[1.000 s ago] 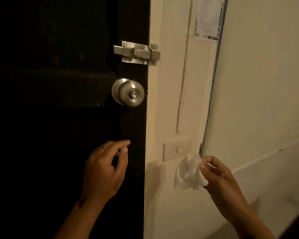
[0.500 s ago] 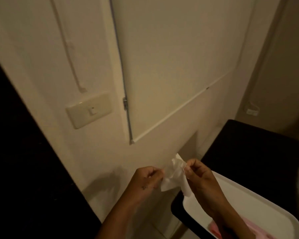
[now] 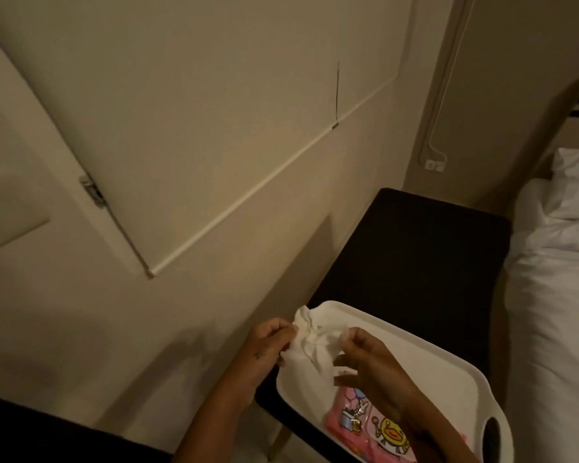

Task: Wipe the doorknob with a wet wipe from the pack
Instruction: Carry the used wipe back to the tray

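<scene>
A crumpled white wet wipe (image 3: 310,342) is stretched between both hands over the near corner of a white tray (image 3: 448,365). My left hand (image 3: 268,345) pinches its left edge, and my right hand (image 3: 368,362) pinches its right edge with the other fingers spread. A pink wet wipe pack (image 3: 371,426) with cartoon pictures lies in the tray, partly hidden under my right forearm. The doorknob is out of view.
The tray rests on a black stool or small table (image 3: 415,255) against the cream wall. A bed with white bedding (image 3: 559,262) is at the right. A light switch plate (image 3: 7,228) sits at the left edge, and the dark door edge (image 3: 30,432) at the bottom left.
The view swung right and down, from the door and its knob to the tray. My left hand came over and took hold of the wipe, which both hands now spread above the tray.
</scene>
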Demonstrator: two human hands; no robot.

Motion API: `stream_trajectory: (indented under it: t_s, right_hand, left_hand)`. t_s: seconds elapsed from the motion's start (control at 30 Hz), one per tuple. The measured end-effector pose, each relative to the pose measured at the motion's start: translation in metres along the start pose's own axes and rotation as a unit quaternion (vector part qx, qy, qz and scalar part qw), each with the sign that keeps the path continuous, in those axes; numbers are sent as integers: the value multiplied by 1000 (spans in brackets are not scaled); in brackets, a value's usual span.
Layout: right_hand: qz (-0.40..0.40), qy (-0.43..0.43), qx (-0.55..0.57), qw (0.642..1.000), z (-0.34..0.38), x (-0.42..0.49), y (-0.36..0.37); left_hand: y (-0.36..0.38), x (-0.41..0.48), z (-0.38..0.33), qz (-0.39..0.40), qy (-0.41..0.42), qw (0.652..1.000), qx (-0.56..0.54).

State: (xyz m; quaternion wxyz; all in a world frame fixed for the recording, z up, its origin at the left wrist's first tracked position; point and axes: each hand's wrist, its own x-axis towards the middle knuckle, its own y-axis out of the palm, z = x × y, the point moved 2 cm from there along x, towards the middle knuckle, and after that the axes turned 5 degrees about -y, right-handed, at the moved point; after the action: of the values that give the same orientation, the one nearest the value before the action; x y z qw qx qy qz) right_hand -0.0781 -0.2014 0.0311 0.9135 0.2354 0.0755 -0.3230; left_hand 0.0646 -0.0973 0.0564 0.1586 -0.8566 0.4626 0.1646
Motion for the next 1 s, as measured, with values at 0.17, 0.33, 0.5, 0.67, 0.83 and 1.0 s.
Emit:
stream_trajectory:
  t_s: [0.17,0.33,0.5,0.67,0.83,1.0]
  right_hand:
    - [-18,27,-49,998,-7,23,-35]
    - [-93,83,-83,989,-26,42,-67]
    - [-171,113,-195,959,-44,68,-82]
    - [-207,138,-288,925,-69,84,-76]
    - [-262,113,-342,895,-72,88,-73]
    - [-274,121,-351,887,-74,84,-74]
  left_hand:
    - [17,24,16,-14,-43,994,-100]
    - [20,51,32,-86,-67,991,-72]
    - [27,81,52,-108,-83,990,45]
    - [35,97,76,-18,-88,961,262]
    - [34,112,82,52,-77,934,346]
    - [22,121,83,107,-92,922,360]
